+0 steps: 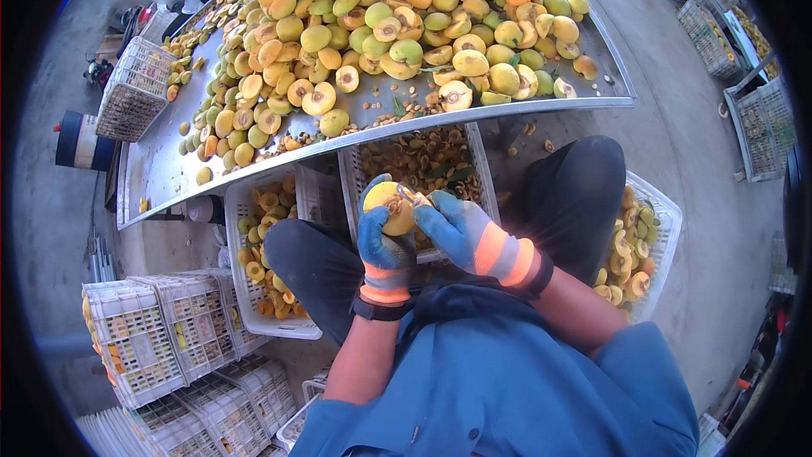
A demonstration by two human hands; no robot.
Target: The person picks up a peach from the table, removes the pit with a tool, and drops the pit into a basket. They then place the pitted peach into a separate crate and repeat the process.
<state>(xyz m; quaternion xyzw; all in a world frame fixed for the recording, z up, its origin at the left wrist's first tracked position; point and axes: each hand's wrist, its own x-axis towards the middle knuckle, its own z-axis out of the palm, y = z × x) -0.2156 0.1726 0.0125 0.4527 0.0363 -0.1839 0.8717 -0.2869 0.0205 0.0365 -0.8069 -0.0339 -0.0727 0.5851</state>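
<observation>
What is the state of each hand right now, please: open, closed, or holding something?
Left hand: closed around a yellow fruit.
Right hand: closed on a small metal tool at the fruit.

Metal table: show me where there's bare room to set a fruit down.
Nearly bare metal lies at the metal table's left end, between the fruit pile and the near rim, beside the wire basket. A smaller patch sits at the near right corner, past the last fruits. The middle is heaped full.

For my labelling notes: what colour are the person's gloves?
Blue with orange-grey striped cuffs: left hand holding a fruit, right hand. Head view.
</observation>
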